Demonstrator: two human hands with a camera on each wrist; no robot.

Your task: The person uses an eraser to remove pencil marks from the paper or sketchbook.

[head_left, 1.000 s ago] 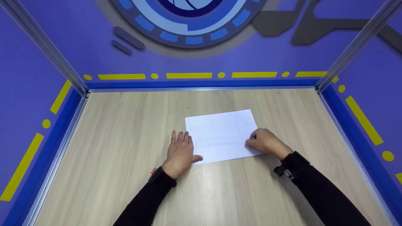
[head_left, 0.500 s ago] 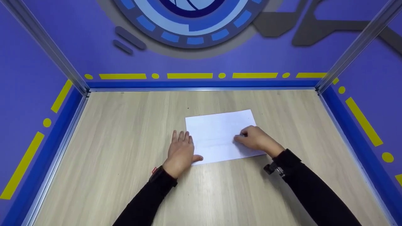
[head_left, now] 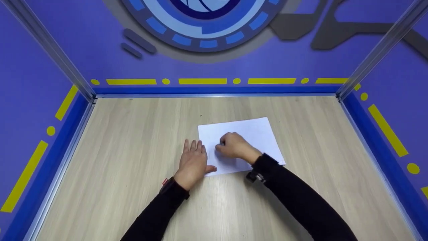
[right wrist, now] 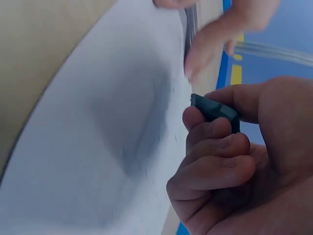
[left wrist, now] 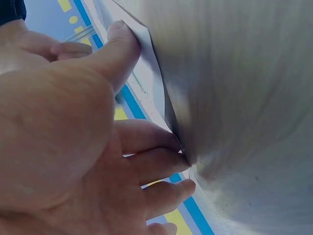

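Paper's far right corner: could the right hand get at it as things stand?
Probably yes, though the right hand grips a small dark object: nothing visible stands between hand and corner.

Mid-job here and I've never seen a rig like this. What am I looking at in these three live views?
There's no machine: a person works with bare hands. The head camera looks forward and down; the other two, worn on the wrists, look closely at each hand's work. A white sheet of paper lies on a wood-grain table. The left hand rests at the sheet's left edge, thumb over the paper. The right hand, above the sheet, pinches a small dark green object; I can't tell what it is.
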